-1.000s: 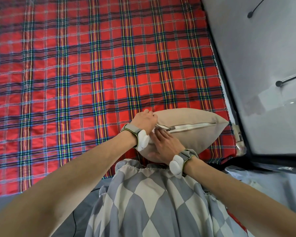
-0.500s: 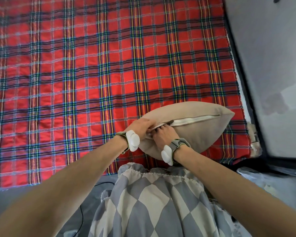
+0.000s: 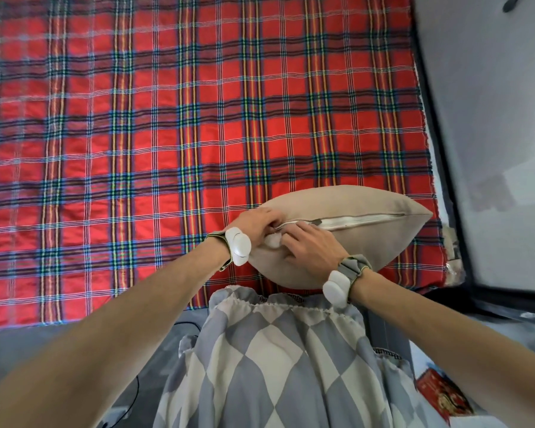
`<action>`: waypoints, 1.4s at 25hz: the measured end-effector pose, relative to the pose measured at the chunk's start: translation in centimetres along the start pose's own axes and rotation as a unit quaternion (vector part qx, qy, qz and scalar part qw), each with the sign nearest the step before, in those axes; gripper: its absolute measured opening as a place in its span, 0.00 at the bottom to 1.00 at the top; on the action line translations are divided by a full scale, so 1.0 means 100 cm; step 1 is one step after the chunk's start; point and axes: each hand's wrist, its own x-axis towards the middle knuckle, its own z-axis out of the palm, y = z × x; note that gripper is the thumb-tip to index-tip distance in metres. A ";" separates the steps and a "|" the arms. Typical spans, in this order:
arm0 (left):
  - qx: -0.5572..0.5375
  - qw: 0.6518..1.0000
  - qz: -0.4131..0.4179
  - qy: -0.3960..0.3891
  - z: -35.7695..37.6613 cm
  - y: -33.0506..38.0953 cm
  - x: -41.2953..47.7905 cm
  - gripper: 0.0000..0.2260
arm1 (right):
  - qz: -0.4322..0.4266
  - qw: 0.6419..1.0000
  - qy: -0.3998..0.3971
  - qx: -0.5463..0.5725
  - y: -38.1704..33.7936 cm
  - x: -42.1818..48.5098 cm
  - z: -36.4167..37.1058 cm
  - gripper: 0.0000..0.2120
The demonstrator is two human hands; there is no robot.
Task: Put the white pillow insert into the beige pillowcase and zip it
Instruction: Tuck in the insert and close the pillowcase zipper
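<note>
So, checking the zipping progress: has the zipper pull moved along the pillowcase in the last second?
No. The zipper pull sits as far from the right tip of the pillowcase as before.

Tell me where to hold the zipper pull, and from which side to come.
Pinch the dark zipper pull on the beige pillowcase from above: the zipper seam faces up along the top edge. Draw it toward the left hand, where the white insert shows.
</note>
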 end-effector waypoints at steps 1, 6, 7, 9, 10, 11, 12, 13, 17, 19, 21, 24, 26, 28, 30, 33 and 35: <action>-0.003 1.000 0.001 -0.001 0.001 0.000 0.000 0.02 | -0.009 1.000 0.001 0.024 0.003 -0.002 -0.003 0.12; -0.027 0.998 0.039 0.047 0.007 0.008 -0.006 0.08 | 0.029 0.980 -0.169 0.096 0.016 0.009 -0.020 0.09; -0.027 0.997 0.048 0.053 0.007 0.010 -0.007 0.08 | 0.022 0.975 -0.209 0.075 0.017 0.013 -0.022 0.10; -0.017 0.997 0.056 0.048 0.009 0.010 -0.008 0.06 | 0.019 0.958 -0.271 0.087 0.018 0.021 -0.028 0.10; -0.011 0.997 0.059 0.047 0.009 0.009 -0.007 0.04 | 0.027 0.947 -0.301 0.108 0.019 0.025 -0.030 0.10; -0.007 0.997 0.061 0.045 0.011 0.009 -0.007 0.03 | 0.042 0.934 -0.331 0.131 0.021 0.029 -0.032 0.10; -0.005 0.997 0.061 0.040 0.012 0.009 -0.007 0.03 | 0.056 0.920 -0.354 0.160 0.022 0.031 -0.032 0.10; -0.004 0.998 0.057 0.035 0.014 0.008 -0.007 0.03 | 0.057 0.912 -0.368 0.171 0.022 0.033 -0.032 0.10; 0.007 1.000 0.010 0.008 0.019 0.003 -0.006 0.08 | -0.005 0.914 -0.402 0.064 0.016 0.039 -0.024 0.11; 0.009 1.000 0.004 -0.003 0.020 0.006 -0.007 0.07 | -0.013 0.909 -0.414 0.045 0.015 0.040 -0.021 0.13; -0.013 0.999 0.034 0.011 0.018 0.009 -0.010 0.06 | -0.020 0.915 -0.400 0.049 0.016 0.039 -0.019 0.13; -0.030 0.995 0.084 0.041 0.014 0.010 -0.014 0.09 | -0.014 0.934 -0.355 0.049 0.013 0.032 -0.019 0.13; -0.021 0.995 0.086 0.053 0.016 0.008 -0.015 0.08 | 0.002 0.937 -0.339 0.084 0.014 0.031 -0.021 0.12; -0.032 0.993 0.083 0.072 0.021 0.006 -0.015 0.10 | 0.012 0.927 -0.349 0.136 0.019 0.032 -0.024 0.11; -0.069 0.992 0.068 0.082 0.025 0.004 -0.016 0.12 | 0.004 0.917 -0.359 0.173 0.025 0.030 -0.025 0.11; -0.218 0.975 -0.003 0.052 0.026 0.003 -0.019 0.14 | 0.044 0.919 -0.284 0.272 0.032 0.018 -0.021 0.06; -0.309 0.950 -0.030 0.026 0.024 0.008 -0.021 0.14 | 0.080 0.918 -0.241 0.303 0.033 0.010 -0.019 0.03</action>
